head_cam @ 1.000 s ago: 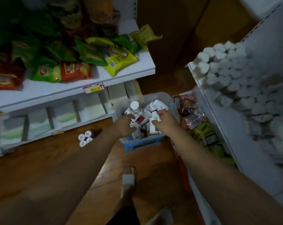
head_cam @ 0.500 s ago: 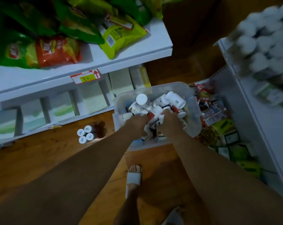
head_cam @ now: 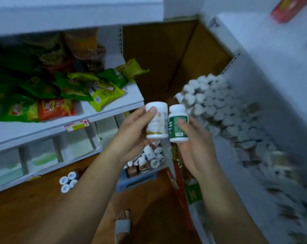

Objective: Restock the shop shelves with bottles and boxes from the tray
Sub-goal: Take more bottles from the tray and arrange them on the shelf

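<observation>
Dim shop aisle. White-labelled bottle (head_cam: 156,120) pinched by left hand (head_cam: 133,131), green-labelled bottle (head_cam: 177,123) by right hand (head_cam: 195,143); fingertip grips, a slip is risked above the tray (head_cam: 136,180).

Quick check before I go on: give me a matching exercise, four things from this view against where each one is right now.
Things:
1. white-label bottle
2. green-label bottle
3. four loose bottles
4. yellow-green snack bag

Places:
A. on the wooden floor by the left shelf unit
B. held in the right hand
C. lying on the left shelf
D. held in the left hand

Pairs: 1-D, 2-B, 3-A, 4-C
</observation>
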The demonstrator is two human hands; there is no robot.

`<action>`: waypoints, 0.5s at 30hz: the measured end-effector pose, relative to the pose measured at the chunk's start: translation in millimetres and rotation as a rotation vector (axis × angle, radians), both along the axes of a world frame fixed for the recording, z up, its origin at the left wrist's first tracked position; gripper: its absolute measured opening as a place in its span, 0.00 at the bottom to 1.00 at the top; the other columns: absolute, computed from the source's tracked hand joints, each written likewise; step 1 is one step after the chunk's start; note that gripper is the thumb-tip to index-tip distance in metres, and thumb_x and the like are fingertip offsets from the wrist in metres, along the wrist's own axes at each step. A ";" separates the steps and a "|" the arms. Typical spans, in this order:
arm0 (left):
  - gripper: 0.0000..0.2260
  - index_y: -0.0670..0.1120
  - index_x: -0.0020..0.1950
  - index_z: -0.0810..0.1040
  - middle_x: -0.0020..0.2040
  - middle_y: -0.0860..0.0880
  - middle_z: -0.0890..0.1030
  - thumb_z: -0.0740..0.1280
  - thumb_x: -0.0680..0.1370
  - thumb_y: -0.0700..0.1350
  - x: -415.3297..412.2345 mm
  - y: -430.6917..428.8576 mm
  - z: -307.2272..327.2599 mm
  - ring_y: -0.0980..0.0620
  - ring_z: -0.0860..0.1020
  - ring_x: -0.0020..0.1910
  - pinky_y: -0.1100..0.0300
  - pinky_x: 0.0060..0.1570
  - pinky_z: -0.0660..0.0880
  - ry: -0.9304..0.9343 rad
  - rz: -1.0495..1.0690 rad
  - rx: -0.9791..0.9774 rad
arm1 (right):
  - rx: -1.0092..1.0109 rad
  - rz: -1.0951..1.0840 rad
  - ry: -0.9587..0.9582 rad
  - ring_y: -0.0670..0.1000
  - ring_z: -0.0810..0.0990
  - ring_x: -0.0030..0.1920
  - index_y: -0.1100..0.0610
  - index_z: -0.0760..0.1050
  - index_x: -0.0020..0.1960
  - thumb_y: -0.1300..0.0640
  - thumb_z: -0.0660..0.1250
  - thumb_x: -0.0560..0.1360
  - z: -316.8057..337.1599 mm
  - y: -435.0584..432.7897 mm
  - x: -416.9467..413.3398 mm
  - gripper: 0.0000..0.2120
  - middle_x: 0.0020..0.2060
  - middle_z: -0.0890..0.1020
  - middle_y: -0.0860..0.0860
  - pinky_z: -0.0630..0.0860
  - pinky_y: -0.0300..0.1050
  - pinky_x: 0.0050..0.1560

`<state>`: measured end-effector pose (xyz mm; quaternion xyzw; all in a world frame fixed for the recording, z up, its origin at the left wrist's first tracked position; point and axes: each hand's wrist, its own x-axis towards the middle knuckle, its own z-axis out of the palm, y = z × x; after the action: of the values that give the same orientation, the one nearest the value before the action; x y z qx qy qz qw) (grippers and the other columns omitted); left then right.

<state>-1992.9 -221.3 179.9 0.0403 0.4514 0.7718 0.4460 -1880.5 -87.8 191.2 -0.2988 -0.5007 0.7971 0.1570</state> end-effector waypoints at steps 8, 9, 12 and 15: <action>0.23 0.44 0.75 0.75 0.72 0.38 0.78 0.65 0.84 0.53 60.2 34.7 135.4 0.32 0.74 0.73 0.30 0.73 0.68 0.033 -0.258 0.206 | 0.053 -0.191 0.115 0.57 0.82 0.65 0.56 0.79 0.69 0.50 0.69 0.78 141.8 12.4 92.2 0.21 0.65 0.82 0.58 0.78 0.61 0.68; 0.22 0.45 0.75 0.76 0.70 0.38 0.79 0.65 0.84 0.53 72.7 37.6 147.3 0.33 0.76 0.70 0.32 0.70 0.72 0.038 -0.292 0.225 | 0.022 -0.227 0.148 0.59 0.82 0.64 0.58 0.78 0.69 0.50 0.70 0.78 154.9 9.3 108.7 0.22 0.64 0.82 0.60 0.79 0.62 0.66; 0.20 0.46 0.71 0.80 0.66 0.39 0.82 0.67 0.81 0.53 110.9 48.8 173.8 0.38 0.80 0.62 0.40 0.60 0.80 0.047 -0.394 0.271 | -0.047 -0.289 0.213 0.59 0.83 0.54 0.62 0.76 0.70 0.51 0.69 0.78 187.0 0.2 157.4 0.24 0.59 0.83 0.62 0.83 0.56 0.52; 0.23 0.46 0.74 0.76 0.68 0.39 0.81 0.68 0.81 0.53 150.6 65.9 191.1 0.39 0.82 0.62 0.41 0.59 0.81 0.058 -0.498 0.272 | -0.131 -0.399 0.289 0.55 0.83 0.46 0.65 0.78 0.68 0.50 0.66 0.77 202.8 -5.9 204.7 0.25 0.53 0.83 0.62 0.83 0.49 0.45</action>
<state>-1842.2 -155.4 371.0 0.2318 0.3324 0.6906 0.5991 -1675.8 -93.7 394.0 -0.2842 -0.3513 0.8155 0.3616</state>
